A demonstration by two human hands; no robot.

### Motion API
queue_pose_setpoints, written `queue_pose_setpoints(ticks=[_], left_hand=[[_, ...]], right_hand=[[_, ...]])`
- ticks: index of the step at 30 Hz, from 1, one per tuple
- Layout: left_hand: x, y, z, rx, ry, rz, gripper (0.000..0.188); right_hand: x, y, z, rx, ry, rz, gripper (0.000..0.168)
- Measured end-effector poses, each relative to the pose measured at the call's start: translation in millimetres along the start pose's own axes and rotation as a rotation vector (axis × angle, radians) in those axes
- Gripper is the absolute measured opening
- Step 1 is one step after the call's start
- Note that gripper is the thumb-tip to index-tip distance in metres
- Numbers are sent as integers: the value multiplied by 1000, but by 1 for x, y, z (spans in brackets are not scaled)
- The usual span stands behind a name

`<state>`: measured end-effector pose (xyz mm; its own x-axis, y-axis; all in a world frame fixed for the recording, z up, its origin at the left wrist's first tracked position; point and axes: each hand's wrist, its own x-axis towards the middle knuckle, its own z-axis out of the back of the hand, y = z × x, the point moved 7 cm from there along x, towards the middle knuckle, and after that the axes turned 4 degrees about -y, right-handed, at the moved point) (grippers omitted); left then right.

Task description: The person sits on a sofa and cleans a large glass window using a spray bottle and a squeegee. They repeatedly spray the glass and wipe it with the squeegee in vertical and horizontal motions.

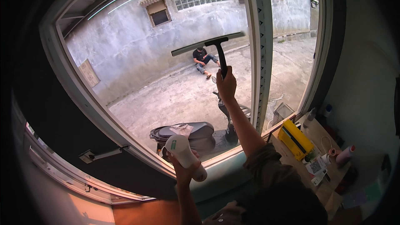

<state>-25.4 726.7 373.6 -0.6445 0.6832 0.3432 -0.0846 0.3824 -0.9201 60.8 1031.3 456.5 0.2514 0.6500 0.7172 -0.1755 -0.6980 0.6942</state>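
My right hand (227, 84) is raised in front of the window and grips the black handle of a window squeegee (207, 43). The squeegee's long blade lies slantwise across the large glass pane (150, 78); whether it touches the glass I cannot tell. Lower down, my left hand (184, 167) is wrapped around a pale plastic bottle (180, 150) with a green label, held tilted near the lower window frame. The bottle's far side and some of my left fingers are hidden.
A wooden table (336, 175) at the right holds a yellow box (295, 139), a spray bottle (310, 117) and a pink bottle (345, 156). Beyond the glass are a parked scooter (200, 134) and a seated person (203, 60) against a wall. A window latch (103, 154) is at lower left.
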Motion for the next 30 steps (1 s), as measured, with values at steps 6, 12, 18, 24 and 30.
queue_pose_setpoints(ticks=[6, 12, 18, 24, 30], left_hand=[[-2, 7, -26, -79, 1, 45, 75], [-5, 31, -31, -43, -30, 48, 82], [-13, 54, -32, -43, -142, 93, 85], [-26, 78, -32, -24, -205, 78, 86], [-44, 82, -13, -21, -257, 91, 84]], right_hand=[[47, -49, 0, -61, 141, 17, 23], [-27, -106, -3, -11, 206, -105, 23], [-126, -207, 8, -96, 222, -91, 22], [-218, -273, 33, -35, 324, -196, 23], [-271, -259, 69, -59, 283, -501, 24]])
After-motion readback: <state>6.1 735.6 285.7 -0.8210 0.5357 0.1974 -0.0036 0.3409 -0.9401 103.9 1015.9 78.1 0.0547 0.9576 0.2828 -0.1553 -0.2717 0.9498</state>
